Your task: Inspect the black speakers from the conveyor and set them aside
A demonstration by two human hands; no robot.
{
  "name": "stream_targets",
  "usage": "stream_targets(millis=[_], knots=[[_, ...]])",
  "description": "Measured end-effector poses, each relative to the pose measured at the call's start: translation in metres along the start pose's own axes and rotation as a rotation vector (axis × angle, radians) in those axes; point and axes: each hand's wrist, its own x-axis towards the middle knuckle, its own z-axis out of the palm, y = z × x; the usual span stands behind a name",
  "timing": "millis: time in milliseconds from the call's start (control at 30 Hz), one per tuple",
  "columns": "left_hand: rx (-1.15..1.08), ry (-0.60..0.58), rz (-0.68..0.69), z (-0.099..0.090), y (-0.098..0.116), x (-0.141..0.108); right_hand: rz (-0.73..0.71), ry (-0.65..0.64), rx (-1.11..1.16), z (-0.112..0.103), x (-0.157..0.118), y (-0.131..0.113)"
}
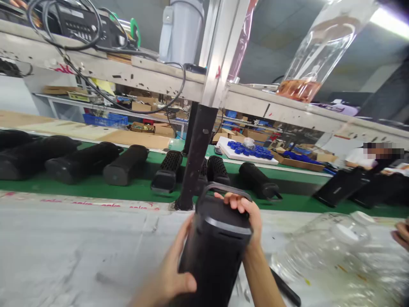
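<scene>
Holding one black case [217, 251] in two hands [174, 273]

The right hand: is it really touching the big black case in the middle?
Touching. The head view shows the right hand against the side of the black case, fingers curled over its top end.

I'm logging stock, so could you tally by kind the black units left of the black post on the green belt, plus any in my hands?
Plain-cased units, some blurred or cut off: 4
Lattice-cased unit: 1
Held unit: 1
Total: 6
</scene>
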Motion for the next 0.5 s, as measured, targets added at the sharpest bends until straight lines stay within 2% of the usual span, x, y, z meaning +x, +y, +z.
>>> stream_targets(millis=[67,133,200,300,500], knots=[[-0.284,-0.032,-0.189,0.0,-0.009,0.005,0.024,0.029,-0.091,-0.001,0.002,0.009],[-0.327,0.076,-0.253,-0.001,-0.016,0.007,0.054,0.039,-0.173,-0.001,0.0,0.017],[-0.291,0.149,-0.262,-0.002,-0.019,0.009,0.094,0.03,-0.22,-0.002,-0.007,0.026],[-0.289,0.155,-0.288,-0.003,-0.019,0.011,0.117,0.013,-0.243,-0.002,-0.029,0.039],[-0.34,0.15,-0.274,0.002,-0.012,0.013,0.145,-0.011,-0.11,-0.004,-0.064,0.049]])
